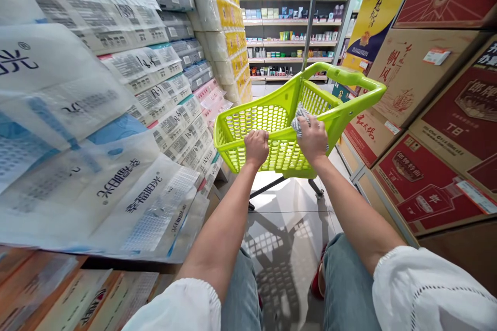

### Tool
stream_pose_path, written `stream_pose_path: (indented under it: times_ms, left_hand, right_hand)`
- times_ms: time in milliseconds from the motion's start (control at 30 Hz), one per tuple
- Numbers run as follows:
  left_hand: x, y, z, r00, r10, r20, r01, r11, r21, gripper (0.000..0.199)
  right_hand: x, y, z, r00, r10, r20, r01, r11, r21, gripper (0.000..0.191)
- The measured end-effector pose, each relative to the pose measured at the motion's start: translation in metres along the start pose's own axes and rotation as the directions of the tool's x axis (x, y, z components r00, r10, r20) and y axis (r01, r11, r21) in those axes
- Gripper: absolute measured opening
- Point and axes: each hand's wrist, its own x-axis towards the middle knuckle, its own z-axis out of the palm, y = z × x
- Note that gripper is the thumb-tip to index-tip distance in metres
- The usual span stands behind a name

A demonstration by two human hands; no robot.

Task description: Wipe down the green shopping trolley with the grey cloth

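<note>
Cart (287, 98) is in the aisle (289, 196) before you, between paper packs (163, 95) and boxes (423, 83). Your left hand (257, 148) is closed on its rim (280, 135); your right hand (312, 138) holds a cloth (300, 115) there. Work seems underway; how much remains, one cannot tell.

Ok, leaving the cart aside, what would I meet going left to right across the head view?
White plastic-wrapped packs → stacked yellow-and-white packs → left hand on the green cart's side rim → right hand gripping a grey-and-white cloth → stacked cardboard boxes.
</note>
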Motion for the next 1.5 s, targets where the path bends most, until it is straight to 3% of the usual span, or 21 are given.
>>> stream_pose_path:
  times_ms: [133, 267, 367, 467, 667, 767, 933, 1133, 1233, 1300, 1400, 1500]
  left_hand:
    - [-0.001, 0.005, 0.002, 1.000, -0.009, -0.023, 0.010, 1.000, 0.014, 0.025]
    - [-0.002, 0.008, 0.006, 0.999, -0.002, -0.035, 0.003, 1.000, 0.024, 0.018]
    - [-0.002, 0.006, 0.008, 0.999, 0.020, -0.033, -0.020, 1.000, 0.020, 0.012]
    - [-0.001, 0.001, 0.007, 0.998, 0.039, -0.049, -0.039, 0.999, 0.008, 0.017]
    - [0.000, -0.007, 0.000, 0.999, 0.023, -0.042, -0.024, 0.999, -0.033, 0.029]
    - [0.000, -0.012, -0.005, 0.999, 0.017, -0.042, -0.018, 0.999, -0.028, 0.031]
    - [0.002, -0.018, -0.015, 1.000, 0.025, -0.018, -0.024, 0.999, 0.024, 0.037]
    - [0.016, 0.001, -0.027, 0.997, 0.065, -0.045, -0.061, 0.994, 0.091, 0.029]
    - [0.023, 0.015, -0.017, 0.997, 0.073, -0.004, -0.073, 0.996, -0.043, 0.026]
    - [0.025, 0.020, -0.007, 0.999, 0.014, 0.046, -0.010, 0.996, -0.086, 0.024]
    - [0.025, 0.022, 0.006, 0.999, -0.039, 0.017, 0.040, 0.996, -0.080, 0.021]
    - [0.022, 0.019, 0.010, 1.000, -0.027, 0.000, 0.027, 0.997, -0.074, 0.022]
  right_hand:
    - [0.001, -0.007, 0.004, 0.999, 0.027, -0.044, -0.024, 0.998, 0.062, 0.044]
    - [-0.011, -0.047, 0.015, 0.992, -0.118, 0.033, 0.113, 0.985, 0.131, 0.042]
    - [-0.016, -0.062, 0.017, 0.977, -0.203, 0.069, 0.193, 0.972, 0.132, 0.041]
    - [-0.013, -0.051, 0.011, 0.971, -0.223, 0.087, 0.216, 0.973, 0.083, 0.040]
    - [0.000, -0.009, -0.009, 0.998, -0.032, 0.057, 0.036, 0.998, -0.057, 0.043]
    - [-0.002, -0.012, -0.016, 0.998, -0.021, 0.051, 0.023, 0.999, -0.040, 0.047]
    - [-0.009, -0.026, -0.024, 0.992, -0.104, 0.072, 0.098, 0.992, 0.083, 0.058]
    - [-0.003, -0.021, -0.029, 0.982, -0.190, 0.006, 0.183, 0.952, 0.245, 0.055]
    - [-0.004, -0.029, -0.023, 0.979, -0.201, -0.028, 0.202, 0.950, 0.239, 0.055]
    - [-0.006, -0.037, -0.013, 0.982, -0.186, -0.015, 0.185, 0.964, 0.191, 0.048]
    - [-0.011, -0.045, 0.008, 0.988, -0.152, -0.014, 0.153, 0.983, 0.102, 0.042]
    - [-0.013, -0.036, 0.026, 0.978, -0.208, -0.032, 0.209, 0.977, 0.031, 0.038]
